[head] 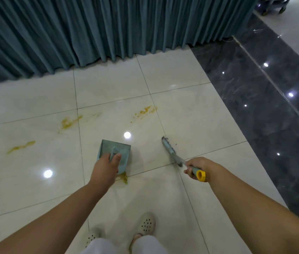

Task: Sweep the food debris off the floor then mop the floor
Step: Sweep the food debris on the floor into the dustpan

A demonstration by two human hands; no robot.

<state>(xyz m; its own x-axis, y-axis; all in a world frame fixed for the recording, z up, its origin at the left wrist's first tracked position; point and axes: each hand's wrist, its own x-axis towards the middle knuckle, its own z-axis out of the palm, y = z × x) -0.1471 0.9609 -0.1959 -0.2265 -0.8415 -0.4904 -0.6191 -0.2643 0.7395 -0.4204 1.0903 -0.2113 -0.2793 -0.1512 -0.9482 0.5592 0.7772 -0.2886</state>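
Note:
My left hand [106, 167] grips the handle of a teal dustpan [116, 151] held just above the cream tile floor. A clump of yellow food debris [124, 177] lies at the pan's near edge. My right hand [197, 167] holds the grey, yellow-capped handle of a small brush [170, 151], whose head points away to the upper left, off to the right of the pan. Yellow smears mark the tiles: one far right [146, 110], one in the middle left [70, 122], one further left [21, 146].
A teal pleated curtain [108, 28] hangs to the floor along the far side. A dark polished stone strip [265, 99] runs diagonally on the right. My feet in pale perforated clogs [146, 224] stand at the bottom.

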